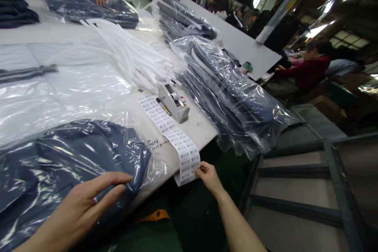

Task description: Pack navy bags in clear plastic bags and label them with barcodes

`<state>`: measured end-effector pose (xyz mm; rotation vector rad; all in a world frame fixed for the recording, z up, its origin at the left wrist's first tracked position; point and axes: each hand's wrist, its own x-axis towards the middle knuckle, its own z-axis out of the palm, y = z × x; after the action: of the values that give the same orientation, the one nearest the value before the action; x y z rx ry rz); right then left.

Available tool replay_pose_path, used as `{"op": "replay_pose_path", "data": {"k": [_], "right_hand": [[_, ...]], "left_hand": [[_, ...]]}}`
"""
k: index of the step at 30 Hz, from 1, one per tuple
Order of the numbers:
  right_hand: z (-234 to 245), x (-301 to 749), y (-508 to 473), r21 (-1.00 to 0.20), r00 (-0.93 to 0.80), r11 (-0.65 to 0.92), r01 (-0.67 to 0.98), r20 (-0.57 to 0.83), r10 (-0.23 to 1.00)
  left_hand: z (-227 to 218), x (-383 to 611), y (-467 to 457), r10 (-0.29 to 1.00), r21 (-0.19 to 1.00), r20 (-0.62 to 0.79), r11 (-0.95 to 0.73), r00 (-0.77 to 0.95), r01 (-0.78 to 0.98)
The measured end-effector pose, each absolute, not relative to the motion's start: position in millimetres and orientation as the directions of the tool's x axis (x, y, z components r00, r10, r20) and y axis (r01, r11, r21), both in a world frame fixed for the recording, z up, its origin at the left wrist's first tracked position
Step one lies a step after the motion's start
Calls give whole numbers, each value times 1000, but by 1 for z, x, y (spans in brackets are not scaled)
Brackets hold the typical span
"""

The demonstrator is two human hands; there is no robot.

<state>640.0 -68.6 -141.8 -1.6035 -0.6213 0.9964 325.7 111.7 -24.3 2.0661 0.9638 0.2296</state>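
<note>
R hand (208, 176) pinching 1 label strip (173, 132); L hand (88, 201) unclenched over 1 bagged bundle (88, 149); 1 tape disp. (174, 104) adj. strip.

Left hand (84, 201) extends, loosely uncurled, while the right hand (209, 175) pinches.

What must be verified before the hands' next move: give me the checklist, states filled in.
1. Right hand grips the label sheet by its edge: ok.
2. Label sheet lies wholly on the table: not ok, its near end reaches past the edge.
3. Left hand holds nothing: ok, fingers apart over the bagged dark-blue bundle.
4. Left hand is clear of the bag's plastic: cannot tell.
5. Tape dispenser stands upright beside the sheet: ok.
</note>
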Motion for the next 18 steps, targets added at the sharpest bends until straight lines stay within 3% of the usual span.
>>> {"op": "replay_pose_path", "data": {"k": [2, 4, 7, 11, 12, 14, 16, 18], "right_hand": [[-105, 637, -67, -966, 529, -208, -152, -257, 808], [-75, 632, -60, -971, 573, -131, -200, -224, 788], [-54, 624, -49, -975, 607, -50, -218, -175, 776], [-49, 616, -46, -991, 566, -55, -123, -115, 817], [-47, 614, -48, -998, 568, -53, -32, -62, 820], [-40, 611, -53, -952, 584, -27, 305, 164, 795], [-31, 607, -56, -733, 470, -2, 680, 434, 768], [-23, 604, -55, -484, 267, 36, 874, 541, 798]], "left_hand": [[-19, 366, 100, 632, 824, -365, -122, 684, 553], [-19, 401, 89, 532, 863, -470, 111, 704, 492], [-26, 441, 73, 416, 856, -488, 398, 767, 329], [-34, 466, 58, 350, 713, -501, 686, 791, 148], [-35, 469, 57, 366, 690, -518, 713, 773, 124], [-36, 472, 58, 427, 713, -534, 691, 730, 118], [-35, 473, 61, 481, 772, -511, 621, 713, 134], [-33, 474, 63, 507, 805, -479, 579, 717, 129]]}}
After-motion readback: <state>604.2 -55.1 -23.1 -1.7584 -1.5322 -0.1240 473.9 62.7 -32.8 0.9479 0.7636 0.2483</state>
